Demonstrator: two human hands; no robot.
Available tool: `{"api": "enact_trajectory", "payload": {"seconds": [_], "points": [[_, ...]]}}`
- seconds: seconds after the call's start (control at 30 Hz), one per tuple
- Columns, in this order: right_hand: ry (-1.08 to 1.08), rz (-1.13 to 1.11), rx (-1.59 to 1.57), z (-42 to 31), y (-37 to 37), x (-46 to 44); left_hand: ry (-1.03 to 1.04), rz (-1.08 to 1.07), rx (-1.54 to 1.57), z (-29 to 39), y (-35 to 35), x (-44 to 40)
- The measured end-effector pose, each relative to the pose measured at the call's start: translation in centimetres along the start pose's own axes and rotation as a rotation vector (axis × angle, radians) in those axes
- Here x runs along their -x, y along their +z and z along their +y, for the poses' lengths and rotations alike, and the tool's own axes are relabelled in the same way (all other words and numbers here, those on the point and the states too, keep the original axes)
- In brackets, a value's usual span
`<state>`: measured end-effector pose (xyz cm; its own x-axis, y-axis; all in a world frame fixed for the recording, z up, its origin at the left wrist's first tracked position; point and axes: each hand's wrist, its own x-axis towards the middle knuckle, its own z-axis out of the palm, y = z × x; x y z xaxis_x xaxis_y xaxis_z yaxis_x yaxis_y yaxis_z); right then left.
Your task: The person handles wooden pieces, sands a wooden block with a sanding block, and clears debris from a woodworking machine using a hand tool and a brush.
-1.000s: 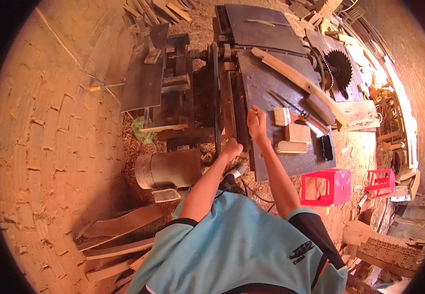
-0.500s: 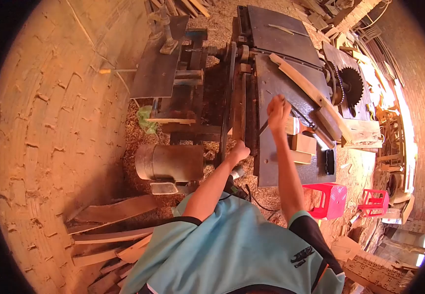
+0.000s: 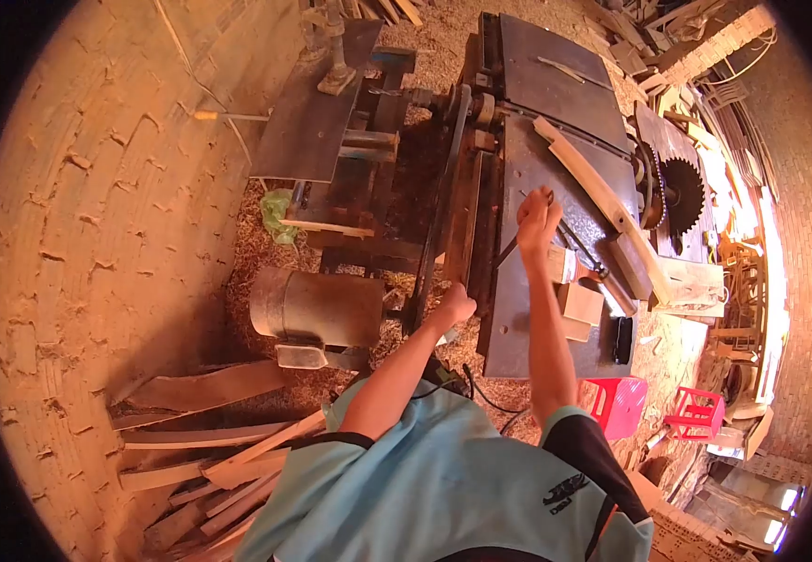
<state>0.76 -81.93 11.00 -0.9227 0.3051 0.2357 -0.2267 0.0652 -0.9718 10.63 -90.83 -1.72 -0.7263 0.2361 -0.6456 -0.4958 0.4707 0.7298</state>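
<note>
My right hand (image 3: 539,219) is closed above the metal machine table (image 3: 514,323). A thin dark rod-like tool (image 3: 509,249) sticks out of the fist toward its lower left; its full shape is hidden. Lower and to the left, my left hand (image 3: 457,303) is closed at the table's left edge, beside the long slot and the belt (image 3: 427,267). What its fingers hold, if anything, cannot be seen. Right of my right hand lie wooden blocks (image 3: 579,304), a hammer-like tool with an orange-brown part (image 3: 590,276) and a long curved wooden piece (image 3: 603,192).
A toothed circular saw blade (image 3: 682,197) stands at the right. A motor (image 3: 317,307) sits at lower left, above stacked boards (image 3: 204,436). Red plastic stools (image 3: 619,406) stand at lower right. A black object (image 3: 622,339) lies on the table's near corner. Shavings cover the floor.
The view has tilted and shifted slightly. Both hands stay closed in nearly the same places at the machine, and the thin tool remains in my right hand.
</note>
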Motion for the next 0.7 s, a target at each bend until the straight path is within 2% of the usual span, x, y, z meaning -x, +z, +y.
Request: {"api": "enact_trajectory", "payload": {"seconds": [0.13,0.17,0.27,0.3,0.4,0.43,0.53,0.57,0.63,0.7], "points": [[-0.065,-0.037,0.162,5.4,-0.1,1.0,0.088,0.168,0.038,-1.9,1.5,-1.0],[-0.062,-0.042,0.095,6.4,-0.4,0.1,0.113,0.209,0.044,-2.2,1.5,-1.2],[-0.008,-0.045,0.045,2.8,-0.2,-2.0,0.098,0.162,0.143,-0.6,0.7,0.5],[0.009,-0.074,0.023,1.2,0.3,-1.7,-0.01,0.112,0.093,0.5,-0.1,1.3],[-0.209,-0.072,0.257,4.3,-0.1,-0.1,-0.003,-0.044,0.063,-0.1,-0.4,0.6],[-0.017,-0.092,0.124,7.0,-0.5,1.0,-0.065,-0.082,0.029,0.8,-1.0,1.4],[0.069,-0.098,0.202,9.2,-0.8,1.6,-0.036,0.079,0.015,-1.1,1.1,-0.6],[-0.065,-0.101,0.155,10.3,-1.0,0.1,0.066,0.102,0.022,-2.2,1.6,-1.6],[-0.206,-0.093,-0.182,8.2,-0.2,-3.3,-0.024,0.075,0.022,-0.9,0.6,-0.2],[-0.195,-0.061,-0.033,1.8,1.0,-5.8,-0.057,0.021,0.007,-0.6,0.4,-0.1]]}}
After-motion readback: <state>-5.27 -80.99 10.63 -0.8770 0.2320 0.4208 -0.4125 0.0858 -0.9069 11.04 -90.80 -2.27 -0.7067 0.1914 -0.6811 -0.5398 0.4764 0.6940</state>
